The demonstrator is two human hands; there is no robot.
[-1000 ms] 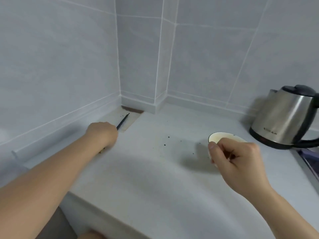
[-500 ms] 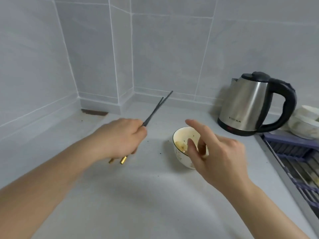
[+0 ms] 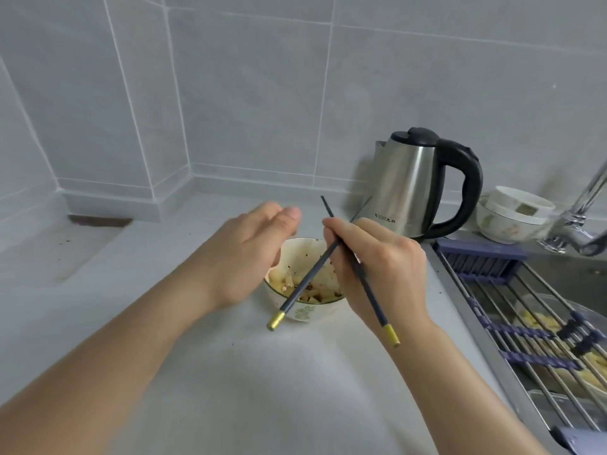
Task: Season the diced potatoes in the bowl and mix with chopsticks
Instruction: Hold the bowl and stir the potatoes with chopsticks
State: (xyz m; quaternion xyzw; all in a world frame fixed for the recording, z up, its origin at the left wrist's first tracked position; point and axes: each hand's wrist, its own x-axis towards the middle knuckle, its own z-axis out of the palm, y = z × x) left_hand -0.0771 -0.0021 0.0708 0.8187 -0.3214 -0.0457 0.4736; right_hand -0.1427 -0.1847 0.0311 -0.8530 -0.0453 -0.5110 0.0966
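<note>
My right hand (image 3: 377,274) sits just right of centre in the frame, its fingers curled around both chopsticks (image 3: 348,257), which cross inside my grip. One runs from its gold-capped butt at lower centre up to the right, passing over the bowl's near rim. The other runs from its gold butt near my right wrist up to the left, its dark tip poking out above my fingers toward the kettle (image 3: 417,185). So the sticks are splayed, not yet paired, and neither tip visibly points down into the food.

My left hand (image 3: 243,254) is open, fingers straight and together, held at the left edge of the bowl (image 3: 305,311) and covering part of its rim. I cannot tell whether it touches the rim.

The bowl stands on the counter (image 3: 230,372) at centre frame, between my two hands and partly hidden by both. The diced potatoes (image 3: 315,287) lie in its bottom, already speckled dark with seasoning.

As I judge it, everything turns on the sticks' axes. The potatoes lie below and just left of my right hand, so I need to bring the two sticks parallel and swing the tips downward before stirring. The right hand is the nearer one for that, and the left is placed to steady the bowl.
</note>
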